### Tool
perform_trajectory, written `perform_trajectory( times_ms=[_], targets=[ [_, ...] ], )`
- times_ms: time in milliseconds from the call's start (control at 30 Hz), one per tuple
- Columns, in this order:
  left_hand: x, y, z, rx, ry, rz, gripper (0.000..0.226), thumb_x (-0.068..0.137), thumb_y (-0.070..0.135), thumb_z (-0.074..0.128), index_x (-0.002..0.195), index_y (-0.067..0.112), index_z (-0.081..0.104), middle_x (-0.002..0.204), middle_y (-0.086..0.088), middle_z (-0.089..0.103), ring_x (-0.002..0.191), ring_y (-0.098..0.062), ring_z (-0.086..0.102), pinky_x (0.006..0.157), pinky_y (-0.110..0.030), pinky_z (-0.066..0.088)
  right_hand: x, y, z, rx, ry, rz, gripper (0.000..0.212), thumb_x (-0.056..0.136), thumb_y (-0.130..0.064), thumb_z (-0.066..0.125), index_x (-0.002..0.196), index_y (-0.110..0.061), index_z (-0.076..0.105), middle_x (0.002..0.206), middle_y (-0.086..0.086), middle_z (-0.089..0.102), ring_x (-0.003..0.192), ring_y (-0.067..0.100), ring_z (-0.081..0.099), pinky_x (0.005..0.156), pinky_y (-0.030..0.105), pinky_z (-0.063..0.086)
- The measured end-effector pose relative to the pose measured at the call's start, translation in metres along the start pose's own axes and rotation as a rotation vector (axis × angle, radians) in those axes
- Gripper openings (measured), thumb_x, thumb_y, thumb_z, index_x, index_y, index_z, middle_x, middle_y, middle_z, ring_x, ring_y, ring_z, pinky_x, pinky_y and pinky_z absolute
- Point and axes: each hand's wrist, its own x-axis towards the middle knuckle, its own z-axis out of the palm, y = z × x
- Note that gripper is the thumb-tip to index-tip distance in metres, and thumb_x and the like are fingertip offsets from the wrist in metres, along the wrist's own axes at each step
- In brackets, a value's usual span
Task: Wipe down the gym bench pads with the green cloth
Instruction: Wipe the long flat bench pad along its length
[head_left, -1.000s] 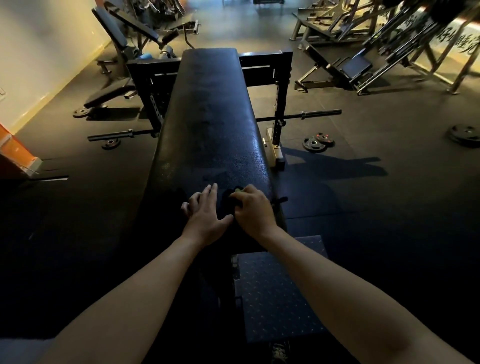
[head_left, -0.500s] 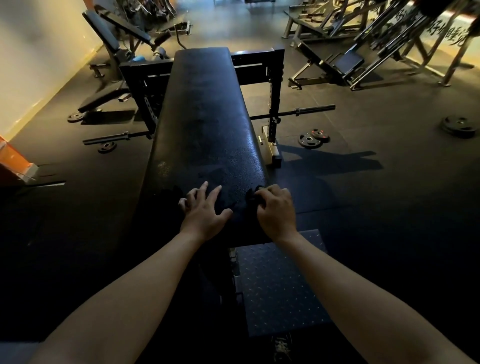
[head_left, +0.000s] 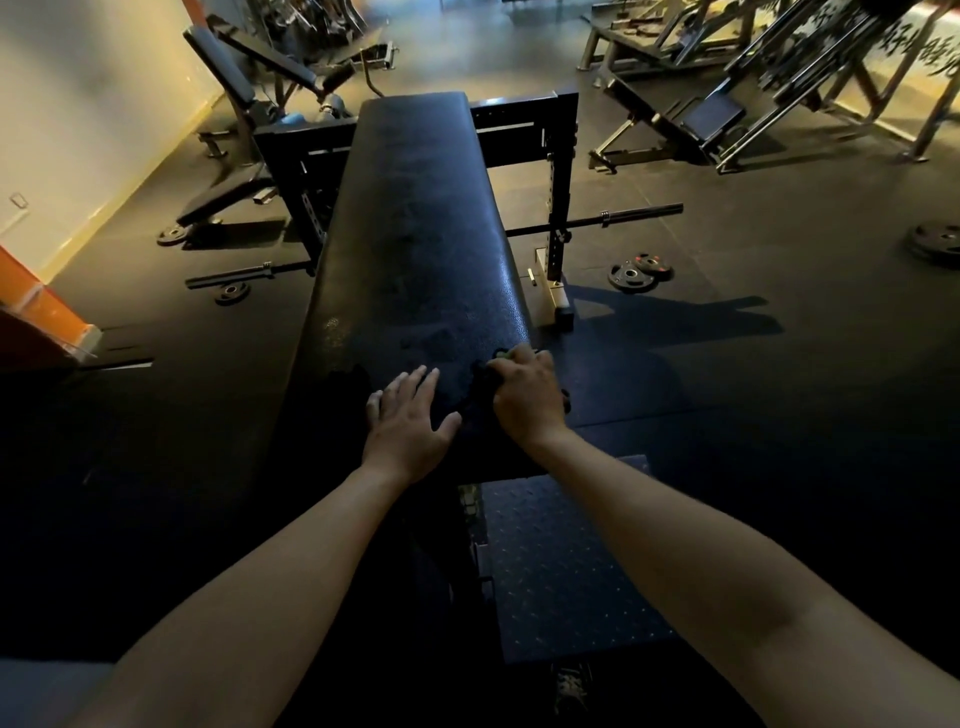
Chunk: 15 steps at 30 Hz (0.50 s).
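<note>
Clutching green cloth (head_left: 502, 355), right hand (head_left: 525, 402) fingers curled over it, bench pad (head_left: 421, 234) edge, left hand (head_left: 408, 422) flat

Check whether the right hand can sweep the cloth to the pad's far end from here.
Probably not. Nothing lies on the bench pad ahead of the right hand and green cloth, but the pad's far end looks well out of reach; stepping alongside looks needed.

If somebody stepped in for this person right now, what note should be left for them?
Left hand lies flat on the near end of the bench pad, fingers straight.
Right hand grips the green cloth, mostly hidden, at the pad's near right edge.
Done: wiping seems under way near the hands; damp-looking patches there.
Left: likely the rest of the pad toward its far end.
</note>
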Motion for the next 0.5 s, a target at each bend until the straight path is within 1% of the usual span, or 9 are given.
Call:
perform_trajectory(
  times_ms=[67,133,200,267,300,333,400,433,500],
  targets=[
    [0.000,0.002,0.000,-0.011,-0.013,-0.005,0.070,0.101,0.044,0.045,0.160,0.019,0.017,0.167,0.001,0.012,0.153,-0.016,0.002,0.121,-0.042,-0.001,-0.018,-0.012,0.007,0.026,-0.005,-0.117,0.033,0.093,-0.011,0.051,0.117,-0.015,0.073,0.114,0.010,0.060,0.105,0.032,0.049,0.087,0.036,0.043],
    [-0.001,0.005,0.001,-0.022,-0.025,-0.008,0.065,0.102,0.038,0.041,0.160,0.019,0.017,0.168,0.000,0.010,0.151,-0.015,0.001,0.120,-0.044,-0.001,-0.035,-0.017,0.010,0.092,-0.010,-0.181,0.033,0.089,-0.016,0.053,0.114,-0.017,0.074,0.105,0.008,0.063,0.097,0.030,0.053,0.080,0.037,0.049],
    [-0.006,0.010,0.004,-0.057,-0.022,-0.023,0.062,0.100,0.036,0.035,0.159,0.023,0.020,0.167,0.001,0.011,0.148,-0.017,0.004,0.119,-0.045,0.003,-0.045,-0.014,0.007,0.139,-0.013,-0.210,0.034,0.087,-0.019,0.054,0.114,-0.019,0.074,0.102,0.006,0.064,0.094,0.028,0.054,0.074,0.038,0.052],
    [-0.012,0.018,0.010,-0.039,0.025,-0.034,0.060,0.099,0.037,0.030,0.157,0.026,0.025,0.166,0.002,0.014,0.144,-0.020,0.011,0.117,-0.044,0.008,-0.045,-0.003,0.002,0.106,0.011,-0.236,0.032,0.087,-0.016,0.056,0.113,-0.017,0.073,0.102,0.007,0.063,0.095,0.029,0.054,0.069,0.040,0.053],
    [-0.014,0.021,0.013,-0.008,0.057,-0.041,0.057,0.101,0.039,0.029,0.156,0.027,0.027,0.166,0.003,0.015,0.142,-0.021,0.014,0.116,-0.043,0.010,-0.040,0.004,0.000,0.090,0.037,-0.211,0.030,0.087,-0.013,0.056,0.112,-0.016,0.072,0.103,0.008,0.063,0.097,0.031,0.053,0.069,0.039,0.052],
    [-0.015,0.023,0.014,0.012,0.073,-0.051,0.054,0.103,0.042,0.030,0.156,0.029,0.028,0.166,0.003,0.016,0.142,-0.021,0.016,0.115,-0.043,0.010,-0.033,0.012,-0.003,0.089,0.064,-0.148,0.028,0.088,-0.010,0.056,0.112,-0.014,0.071,0.105,0.009,0.063,0.099,0.032,0.051,0.070,0.037,0.048],
    [-0.015,0.023,0.015,0.026,0.060,-0.060,0.055,0.104,0.047,0.032,0.156,0.030,0.027,0.166,0.004,0.015,0.143,-0.020,0.014,0.116,-0.043,0.007,-0.013,0.027,-0.007,0.126,0.103,0.050,0.031,0.090,-0.005,0.053,0.117,-0.013,0.067,0.113,0.011,0.059,0.103,0.032,0.046,0.077,0.031,0.035],
    [-0.015,0.022,0.016,0.032,0.046,-0.057,0.057,0.103,0.050,0.032,0.156,0.031,0.026,0.166,0.005,0.014,0.144,-0.020,0.012,0.117,-0.043,0.006,-0.002,0.036,-0.007,0.155,0.099,0.155,0.035,0.090,-0.004,0.051,0.121,-0.013,0.065,0.116,0.012,0.057,0.105,0.032,0.044,0.079,0.030,0.031],
    [-0.015,0.021,0.015,0.038,0.034,-0.047,0.059,0.102,0.053,0.030,0.156,0.031,0.025,0.165,0.006,0.014,0.145,-0.019,0.009,0.118,-0.044,0.004,0.014,0.053,-0.006,0.227,0.072,0.315,0.041,0.091,-0.003,0.046,0.129,-0.013,0.059,0.122,0.017,0.054,0.108,0.035,0.044,0.082,0.029,0.028]
  ],
)
